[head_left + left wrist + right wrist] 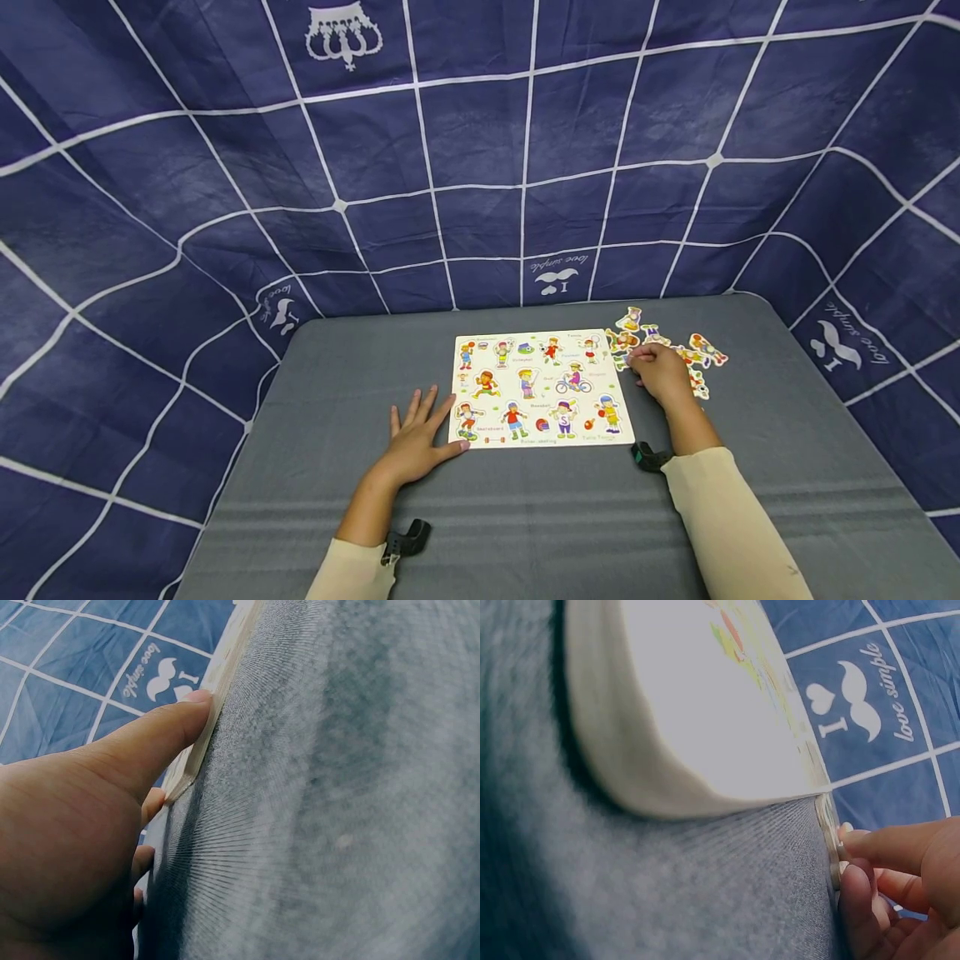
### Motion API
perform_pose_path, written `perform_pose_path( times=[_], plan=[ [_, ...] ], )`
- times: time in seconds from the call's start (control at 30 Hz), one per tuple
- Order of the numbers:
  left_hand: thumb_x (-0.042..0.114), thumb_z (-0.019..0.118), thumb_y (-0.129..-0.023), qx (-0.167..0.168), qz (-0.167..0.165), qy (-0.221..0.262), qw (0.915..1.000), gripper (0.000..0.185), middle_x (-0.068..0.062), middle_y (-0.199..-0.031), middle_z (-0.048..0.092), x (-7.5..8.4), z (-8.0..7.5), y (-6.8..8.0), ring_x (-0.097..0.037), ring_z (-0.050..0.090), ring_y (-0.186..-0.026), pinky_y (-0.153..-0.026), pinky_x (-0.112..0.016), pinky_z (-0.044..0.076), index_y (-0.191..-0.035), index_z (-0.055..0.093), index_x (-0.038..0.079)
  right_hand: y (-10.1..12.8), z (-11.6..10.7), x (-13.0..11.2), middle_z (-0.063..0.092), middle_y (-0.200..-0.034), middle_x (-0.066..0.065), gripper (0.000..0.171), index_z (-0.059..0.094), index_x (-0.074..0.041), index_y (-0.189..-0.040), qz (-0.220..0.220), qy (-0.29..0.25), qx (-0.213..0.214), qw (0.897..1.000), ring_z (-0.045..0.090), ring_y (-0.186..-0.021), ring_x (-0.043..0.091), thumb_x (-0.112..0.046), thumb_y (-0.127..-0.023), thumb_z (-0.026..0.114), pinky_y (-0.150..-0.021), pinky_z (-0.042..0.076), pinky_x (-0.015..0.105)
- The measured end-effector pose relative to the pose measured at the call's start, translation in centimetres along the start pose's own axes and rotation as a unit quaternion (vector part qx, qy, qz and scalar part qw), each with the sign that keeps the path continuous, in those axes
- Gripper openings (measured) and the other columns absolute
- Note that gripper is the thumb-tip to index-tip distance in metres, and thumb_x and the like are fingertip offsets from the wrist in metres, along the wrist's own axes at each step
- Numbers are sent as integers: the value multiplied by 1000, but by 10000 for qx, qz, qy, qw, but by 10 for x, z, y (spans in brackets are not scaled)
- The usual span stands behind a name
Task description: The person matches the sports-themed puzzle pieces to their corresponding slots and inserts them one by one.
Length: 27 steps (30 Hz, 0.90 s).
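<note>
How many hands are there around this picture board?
2: the left hand touches the picture board at its left edge; the right hand is at the loose pieces.

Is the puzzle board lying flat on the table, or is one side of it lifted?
Flat: in both wrist views the board has its visible edges against the grey table, with no clear gap showing.

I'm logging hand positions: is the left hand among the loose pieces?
No, the left hand rests at the left edge of the puzzle board, while loose pieces lie beyond its right edge.
</note>
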State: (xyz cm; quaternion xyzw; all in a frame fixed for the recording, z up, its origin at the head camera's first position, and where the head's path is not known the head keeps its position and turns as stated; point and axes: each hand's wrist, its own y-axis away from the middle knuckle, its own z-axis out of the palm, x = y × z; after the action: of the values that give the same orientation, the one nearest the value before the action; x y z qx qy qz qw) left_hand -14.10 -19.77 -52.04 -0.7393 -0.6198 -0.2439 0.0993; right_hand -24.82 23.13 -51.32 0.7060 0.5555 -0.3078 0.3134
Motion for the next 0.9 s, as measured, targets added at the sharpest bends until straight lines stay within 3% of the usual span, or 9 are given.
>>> perform_pose_path(
  times=[0.3, 0.67, 0.9],
  plan=[
    [66, 66, -88, 12, 2, 17, 10000, 89, -8, -172, 11, 0, 0, 0, -36, -3, -159, -119, -71, -12, -161, 30, 29, 0, 1, 2, 71, -89, 8, 24, 68, 2, -111, 1, -246, 109, 9996, 59, -58, 4, -16, -96, 66, -54, 53, 20],
    [65, 66, -88, 29, 11, 81, 10000, 89, -8, -172, 10, 0, 0, 0, -35, -3, -160, -119, -70, -13, -161, 30, 29, 3, -1, 2, 68, -84, -1, 25, 67, 3, -114, -54, -604, 59, 9981, 59, -63, 0, -16, -97, 66, -57, 55, 19],
    [64, 67, -87, 57, 3, 59, 10000, 89, -8, -172, 12, 0, 0, 0, -36, -2, -159, -119, -70, -12, -160, 31, 28, 8, -4, -4, 70, -88, 2, 25, 71, -2, -112, -233, -104, 57, 9997, 57, -69, 4, -22, -96, 66, -62, 48, 22]
  ],
)
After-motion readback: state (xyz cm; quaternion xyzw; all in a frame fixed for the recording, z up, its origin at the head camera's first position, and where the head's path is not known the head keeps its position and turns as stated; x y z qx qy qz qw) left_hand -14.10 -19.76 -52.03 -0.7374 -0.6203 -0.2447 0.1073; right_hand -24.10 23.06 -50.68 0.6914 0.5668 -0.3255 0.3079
